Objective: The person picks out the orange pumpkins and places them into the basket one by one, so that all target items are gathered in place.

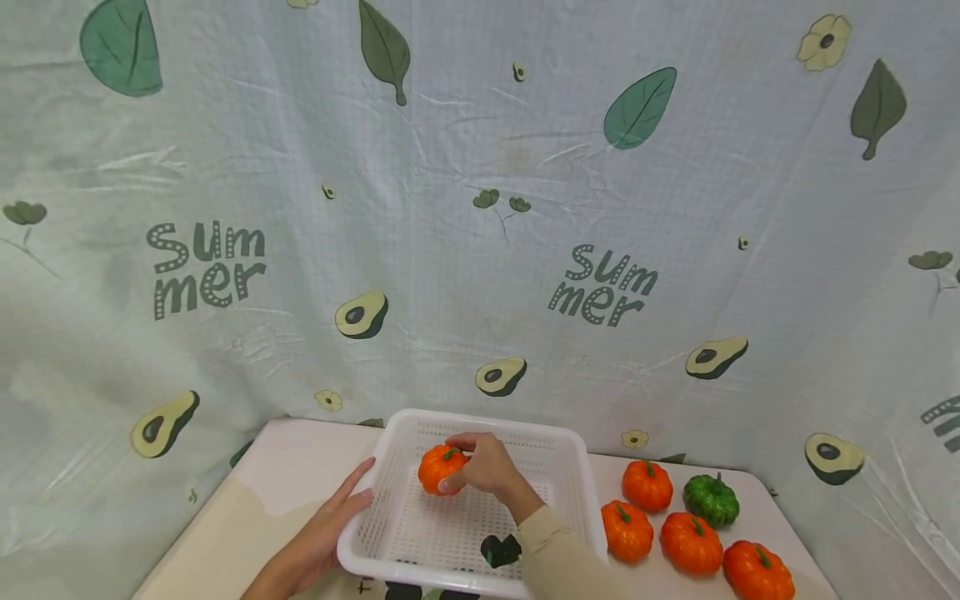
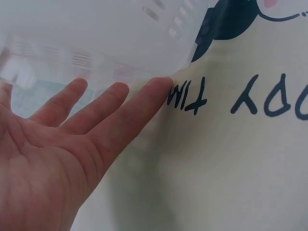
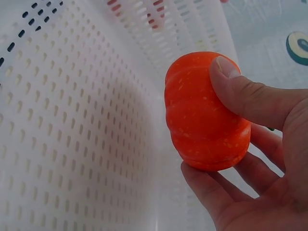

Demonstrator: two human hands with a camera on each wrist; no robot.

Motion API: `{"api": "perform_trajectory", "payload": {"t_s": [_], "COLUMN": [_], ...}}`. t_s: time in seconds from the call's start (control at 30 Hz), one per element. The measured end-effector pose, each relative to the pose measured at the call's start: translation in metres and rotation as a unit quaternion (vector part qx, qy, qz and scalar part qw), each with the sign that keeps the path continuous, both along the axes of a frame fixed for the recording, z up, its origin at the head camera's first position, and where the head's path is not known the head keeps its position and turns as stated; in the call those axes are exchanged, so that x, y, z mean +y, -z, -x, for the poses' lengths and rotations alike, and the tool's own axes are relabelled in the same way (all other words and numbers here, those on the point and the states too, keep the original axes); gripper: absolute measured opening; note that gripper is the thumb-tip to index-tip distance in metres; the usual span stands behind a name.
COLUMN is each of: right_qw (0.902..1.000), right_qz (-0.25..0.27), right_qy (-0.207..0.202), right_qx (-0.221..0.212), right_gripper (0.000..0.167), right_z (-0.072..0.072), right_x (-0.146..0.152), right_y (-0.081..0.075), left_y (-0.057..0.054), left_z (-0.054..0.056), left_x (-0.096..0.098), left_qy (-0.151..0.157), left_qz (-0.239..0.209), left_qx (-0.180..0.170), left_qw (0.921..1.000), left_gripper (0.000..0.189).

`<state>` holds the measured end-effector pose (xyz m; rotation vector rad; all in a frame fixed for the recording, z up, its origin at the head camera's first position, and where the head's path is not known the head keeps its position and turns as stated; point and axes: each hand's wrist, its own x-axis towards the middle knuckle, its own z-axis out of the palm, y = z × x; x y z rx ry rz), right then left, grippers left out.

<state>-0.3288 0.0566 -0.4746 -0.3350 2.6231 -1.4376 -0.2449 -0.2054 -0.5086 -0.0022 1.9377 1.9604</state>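
A small orange pumpkin (image 1: 437, 471) with a green stem is gripped in my right hand (image 1: 487, 468), over the inside of a white perforated plastic basket (image 1: 480, 577). In the right wrist view the thumb presses one side of the pumpkin (image 3: 202, 110) while the fingers curl under the other. My left hand (image 1: 330, 525) rests against the basket's left side with fingers straight. Seen from the left wrist, the fingertips of that hand (image 2: 57, 149) touch the basket wall (image 2: 96, 43).
Right of the basket lie several orange pumpkins (image 1: 692, 543) and one green pumpkin (image 1: 711, 500) on the pale table (image 1: 300, 450). A printed curtain (image 1: 450, 250) hangs behind and at both sides. Dark printed lettering (image 2: 269, 98) shows on the cloth below the basket.
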Motion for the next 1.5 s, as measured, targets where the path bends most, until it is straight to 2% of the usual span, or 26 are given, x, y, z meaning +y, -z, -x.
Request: {"api": "perform_trajectory", "payload": {"t_s": [0.57, 0.97, 1.5], "right_qw": [0.9997, 0.9997, 0.9996], "right_qz": [0.015, 0.004, -0.001], "right_qy": [-0.001, 0.001, -0.003], "right_qx": [-0.018, -0.023, -0.027], "right_gripper": [0.056, 0.054, 0.056], "right_z": [0.004, 0.007, 0.005], "right_x": [-0.008, -0.012, -0.017], "right_y": [0.005, 0.011, 0.011], "left_y": [0.004, 0.003, 0.002], "left_z": [0.000, 0.000, -0.001], "left_x": [-0.002, -0.002, -0.001], "left_qy": [0.006, 0.008, 0.010], "left_qz": [-0.015, -0.014, -0.019], "left_qx": [0.004, 0.009, 0.015], "left_qw": [0.9999, 0.9998, 0.9997], "left_gripper": [0.076, 0.078, 0.075]}}
